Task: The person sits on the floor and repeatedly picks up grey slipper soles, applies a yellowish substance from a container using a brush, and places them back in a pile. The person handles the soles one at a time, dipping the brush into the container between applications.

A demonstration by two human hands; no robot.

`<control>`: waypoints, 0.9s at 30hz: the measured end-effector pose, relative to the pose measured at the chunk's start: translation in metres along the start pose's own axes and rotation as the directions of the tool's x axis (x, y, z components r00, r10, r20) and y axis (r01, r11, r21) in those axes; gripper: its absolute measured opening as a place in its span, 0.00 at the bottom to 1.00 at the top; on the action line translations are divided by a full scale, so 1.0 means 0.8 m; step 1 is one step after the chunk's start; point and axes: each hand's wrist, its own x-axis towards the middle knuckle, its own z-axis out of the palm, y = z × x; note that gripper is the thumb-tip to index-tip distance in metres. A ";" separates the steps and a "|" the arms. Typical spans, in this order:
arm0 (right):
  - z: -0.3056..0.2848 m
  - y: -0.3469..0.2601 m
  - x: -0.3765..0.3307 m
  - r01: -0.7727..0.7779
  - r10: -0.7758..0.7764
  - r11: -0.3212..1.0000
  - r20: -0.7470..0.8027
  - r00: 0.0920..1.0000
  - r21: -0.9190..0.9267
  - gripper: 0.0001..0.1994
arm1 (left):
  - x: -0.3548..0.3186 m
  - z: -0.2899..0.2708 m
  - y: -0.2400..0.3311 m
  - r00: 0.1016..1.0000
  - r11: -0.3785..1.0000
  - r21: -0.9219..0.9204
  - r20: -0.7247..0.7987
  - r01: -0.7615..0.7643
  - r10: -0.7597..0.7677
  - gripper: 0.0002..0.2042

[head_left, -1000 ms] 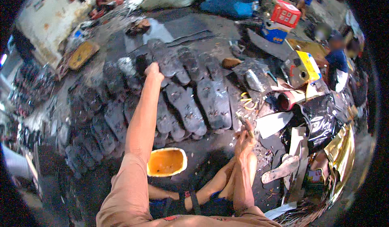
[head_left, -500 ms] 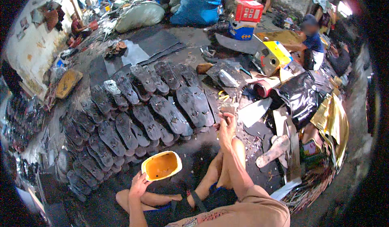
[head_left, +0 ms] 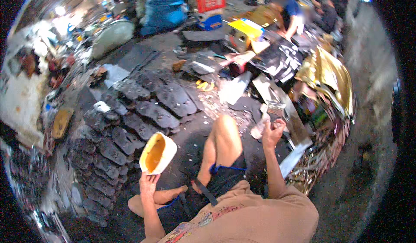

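My left hand (head_left: 149,181) grips the lower end of a pale yellow tub (head_left: 166,156), which is tilted to one side. Amber-brown liquid or paste coats its inside. To the right, beyond my raised knee, my right hand (head_left: 274,132) is closed on what looks like a flat brush (head_left: 275,108), its wide greyish end pointing away from me. Ahead and left of the tub, dark sandal soles (head_left: 158,115) lie in overlapping rows on the ground. A worn, pale sole (head_left: 258,128) lies beside my right hand.
A gold sheet (head_left: 327,80) and black plastic (head_left: 281,61) lie to the right, above a heap of thin scraps (head_left: 323,158). Farther off are a yellow box (head_left: 245,29), stacked cartons (head_left: 208,9), a blue sack (head_left: 164,15) and another person (head_left: 291,11) bending down.
My view has turned right. My right hand has swung from beside the rows of soles to the right of my knee with the brush. The tub in my left hand has tilted more steeply.
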 end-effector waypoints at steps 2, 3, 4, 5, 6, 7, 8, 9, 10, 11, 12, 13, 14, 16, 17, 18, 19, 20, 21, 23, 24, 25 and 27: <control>-0.055 0.059 0.006 0.154 -0.161 0.986 -0.100 0.982 -0.069 0.22 | -0.018 0.040 0.001 0.999 0.999 -0.046 -0.047 0.006 -0.009 0.30; -0.069 0.083 0.003 0.278 -0.296 0.938 -0.060 0.953 -0.207 0.19 | -0.022 0.045 0.020 0.997 0.995 -0.098 -0.059 0.038 -0.044 0.30; -0.072 0.086 -0.014 0.390 -0.400 0.901 -0.017 0.916 -0.188 0.18 | -0.041 0.061 0.042 0.998 0.990 -0.137 -0.056 0.029 -0.037 0.29; -0.086 0.099 -0.020 0.362 -0.355 0.880 0.080 0.931 -0.308 0.18 | -0.064 0.087 0.061 0.999 0.993 -0.119 -0.049 -0.028 0.022 0.28; -0.094 0.115 -0.025 0.335 -0.290 0.842 0.170 0.942 -0.422 0.19 | -0.081 0.108 0.086 0.998 0.989 -0.138 -0.034 -0.049 0.045 0.28; -0.094 0.123 -0.031 0.369 -0.311 0.846 0.207 0.928 -0.384 0.19 | -0.093 0.123 0.113 0.999 0.988 -0.153 -0.024 -0.027 0.024 0.29; -0.088 0.130 -0.042 0.397 -0.325 0.852 0.250 0.912 -0.341 0.19 | -0.105 0.130 0.133 0.996 0.986 -0.148 -0.015 -0.084 0.082 0.30; -0.078 0.120 -0.059 0.325 -0.216 0.866 0.303 0.928 -0.380 0.19 | -0.117 0.134 0.159 0.991 0.986 -0.110 0.024 -0.129 0.132 0.30; -0.073 0.107 -0.072 0.220 -0.058 0.906 0.411 0.910 -0.362 0.21 | -0.128 0.136 0.183 0.990 0.988 -0.059 0.015 -0.140 0.141 0.31; -0.075 0.117 -0.082 0.257 -0.076 0.894 0.440 0.895 -0.368 0.21 | -0.138 0.149 0.196 0.987 0.987 -0.035 0.041 -0.155 0.156 0.31; -0.071 0.128 -0.090 0.300 -0.103 0.881 0.472 0.876 -0.365 0.21 | -0.146 0.160 0.210 0.981 0.984 -0.019 0.069 -0.178 0.179 0.31; -0.066 0.142 -0.099 0.299 -0.087 0.871 0.476 0.875 -0.390 0.20 | -0.149 0.166 0.222 0.977 0.980 -0.004 0.074 -0.198 0.198 0.31; -0.065 0.159 -0.108 0.299 -0.069 0.859 0.484 0.872 -0.416 0.19 | -0.151 0.171 0.230 0.973 0.976 0.011 0.074 -0.218 0.217 0.31; -0.062 0.184 -0.121 0.121 0.240 0.789 0.484 0.841 -0.602 0.21 | -0.142 0.188 0.241 0.972 0.973 -0.007 0.058 -0.229 0.229 0.32; -0.069 0.199 -0.130 0.107 0.279 0.768 0.480 0.831 -0.631 0.21 | -0.135 0.196 0.241 0.968 0.971 0.024 0.091 -0.237 0.234 0.32; -0.075 0.208 -0.140 0.109 0.288 0.760 0.483 0.827 -0.641 0.21 | -0.128 0.210 0.238 0.964 0.968 0.058 0.125 -0.244 0.236 0.32; -0.077 0.218 -0.142 0.117 0.292 0.753 0.489 0.822 -0.647 0.22 | -0.117 0.220 0.235 0.968 0.972 0.045 0.120 -0.229 0.222 0.32; -0.084 0.227 -0.146 0.122 0.306 0.741 0.493 0.815 -0.661 0.22 | -0.103 0.233 0.234 0.971 0.976 0.032 0.116 -0.213 0.209 0.32; -0.086 0.231 -0.147 0.128 0.320 0.730 0.502 0.803 -0.671 0.22 | -0.085 0.246 0.234 0.975 0.981 0.023 0.114 -0.195 0.191 0.32; -0.085 0.232 -0.136 0.165 0.331 0.706 0.527 0.783 -0.689 0.23 | -0.041 0.258 0.237 0.982 0.988 -0.031 0.114 -0.149 0.151 0.32; -0.088 0.229 -0.122 0.190 0.317 0.695 0.534 0.784 -0.693 0.23 | -0.015 0.265 0.233 0.984 0.989 -0.082 0.121 -0.122 0.131 0.32; -0.087 0.226 -0.108 0.221 0.297 0.684 0.542 0.786 -0.695 0.23 | 0.008 0.272 0.232 0.974 0.989 -0.056 0.176 -0.136 0.144 0.32; -0.069 0.202 -0.064 0.299 0.223 0.664 0.563 0.796 -0.685 0.24 | 0.052 0.282 0.237 0.965 0.990 -0.109 0.238 -0.085 0.109 0.30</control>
